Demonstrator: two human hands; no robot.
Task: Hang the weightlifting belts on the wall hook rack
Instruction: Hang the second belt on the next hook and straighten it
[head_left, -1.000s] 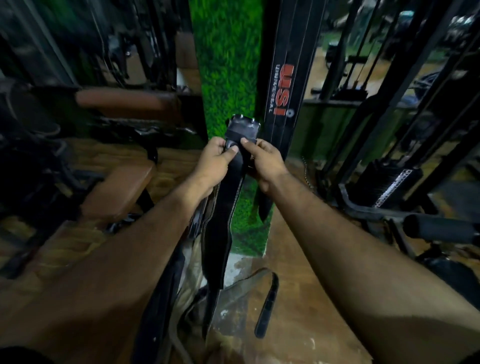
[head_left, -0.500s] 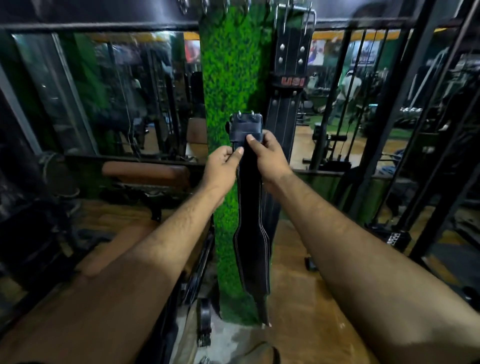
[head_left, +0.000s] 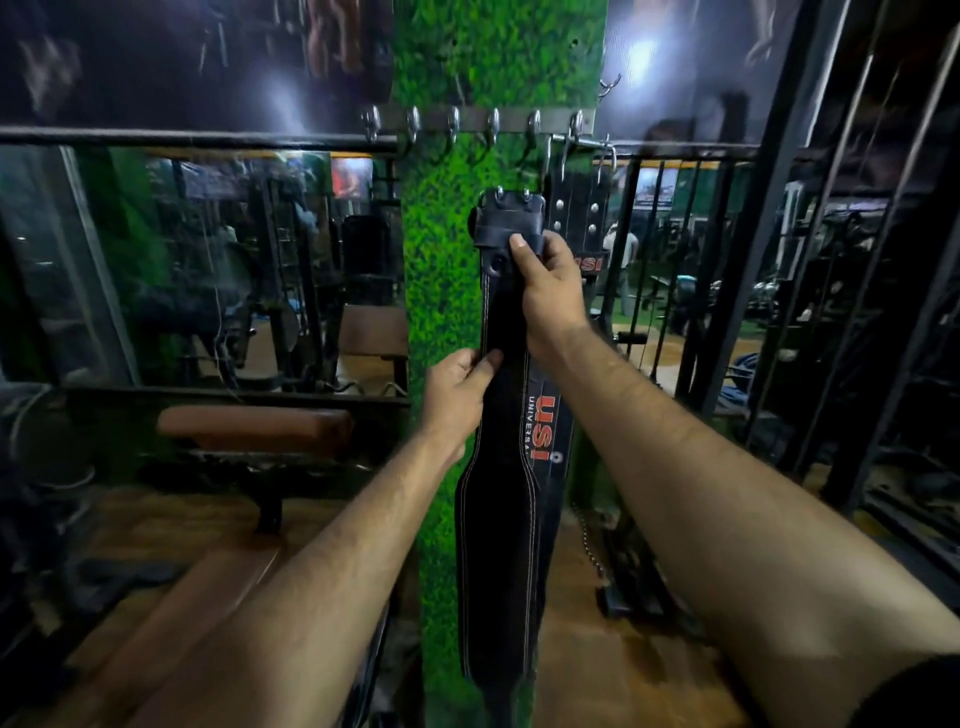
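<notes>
Dim gym, grass-covered pillar (head_left: 441, 249) carrying a hook rack (head_left: 478, 124). Right hand (head_left: 545, 291) grips the belt (head_left: 498, 509) near its buckle; left hand (head_left: 457, 395) pinches it lower. Step: lifting to hang. Next, the buckle must reach a free hook

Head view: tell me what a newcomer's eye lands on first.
First, the black belt held upright in the middle, right hand gripping near its buckle end, left hand pinching its edge lower down. Behind it, the bright green turf pillar carries the hook rack above, with a belt printed USI already hanging at its right end.
</notes>
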